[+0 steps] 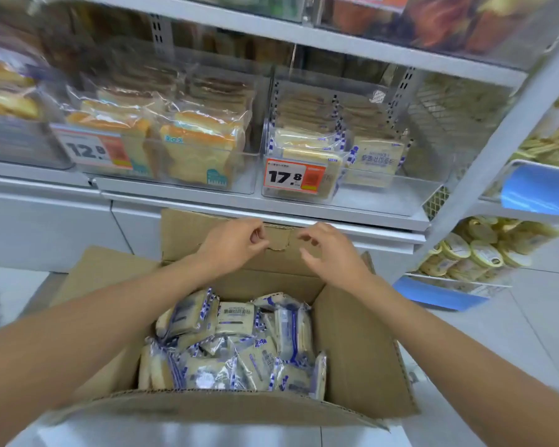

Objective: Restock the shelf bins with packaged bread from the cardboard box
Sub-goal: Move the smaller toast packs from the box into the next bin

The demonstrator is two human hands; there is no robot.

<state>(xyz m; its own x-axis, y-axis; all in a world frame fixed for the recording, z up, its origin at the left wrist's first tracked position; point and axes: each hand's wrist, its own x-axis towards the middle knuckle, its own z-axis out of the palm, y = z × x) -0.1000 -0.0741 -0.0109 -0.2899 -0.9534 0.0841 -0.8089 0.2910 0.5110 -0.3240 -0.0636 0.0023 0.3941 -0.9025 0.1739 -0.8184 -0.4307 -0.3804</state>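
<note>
An open cardboard box stands on the floor below the shelf, holding several bread packs in blue-and-white wrappers. Both arms reach over it toward the far flap. My left hand hovers in front of that flap with curled fingers and holds nothing. My right hand is beside it, fingers spread and empty. Above, a clear shelf bin with a 17.8 price tag holds the same blue-and-white packs. The clear bin to its left, tagged 12.8, holds orange-crusted sliced bread.
A white shelf edge runs just behind the box's far flap. On the right, a rack upright and blue-edged shelves with yellow packaged goods. Pale tiled floor surrounds the box. Upper shelves hold more packaged bread.
</note>
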